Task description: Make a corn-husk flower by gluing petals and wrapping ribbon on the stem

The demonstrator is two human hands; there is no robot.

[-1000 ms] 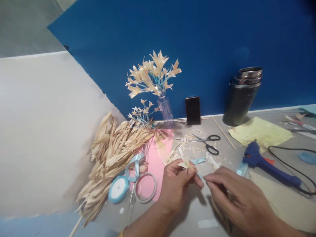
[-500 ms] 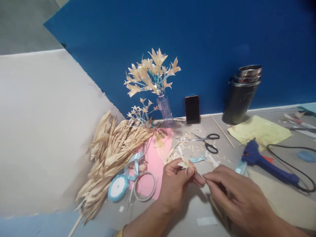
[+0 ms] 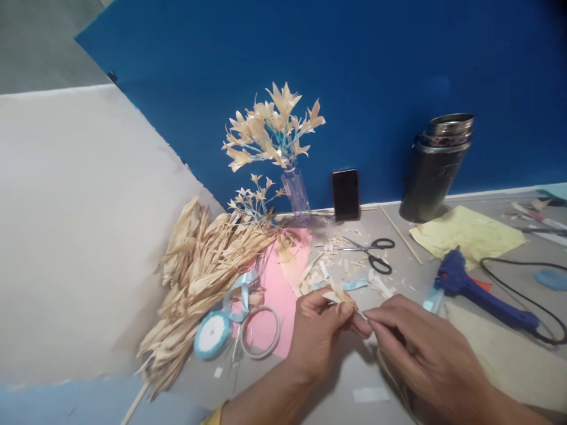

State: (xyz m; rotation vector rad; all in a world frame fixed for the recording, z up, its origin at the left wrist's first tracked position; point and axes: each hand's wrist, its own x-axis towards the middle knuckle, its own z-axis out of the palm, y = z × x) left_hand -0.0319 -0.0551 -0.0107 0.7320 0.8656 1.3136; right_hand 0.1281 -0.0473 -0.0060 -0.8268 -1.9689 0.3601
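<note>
My left hand (image 3: 325, 327) pinches the base of a small pale husk flower (image 3: 337, 293), its petals pointing up and left past the fingertips. A thin stem (image 3: 362, 316) runs from the flower base toward my right hand (image 3: 420, 342), whose thumb and forefinger are closed on the stem's other end. The fingertips of both hands almost meet. Just behind them lie a light-blue ribbon scrap (image 3: 354, 285) and pale husk trimmings. Black-handled scissors (image 3: 374, 251) rest farther back. A blue glue gun (image 3: 482, 295) lies to the right of my right hand.
Dried corn husks (image 3: 199, 277) lie left on pink paper (image 3: 283, 330), with a ribbon spool (image 3: 212, 334) and tape roll (image 3: 277, 339) in front. Husk flowers (image 3: 266, 130) stand in a clear bottle (image 3: 296, 195). A phone (image 3: 345, 195) and dark flask (image 3: 434, 171) stand along the blue wall.
The flower has turned slightly between my left fingers, and more of the stem shows between the hands. Both hands stay nearly in place; the view has shifted a little.
</note>
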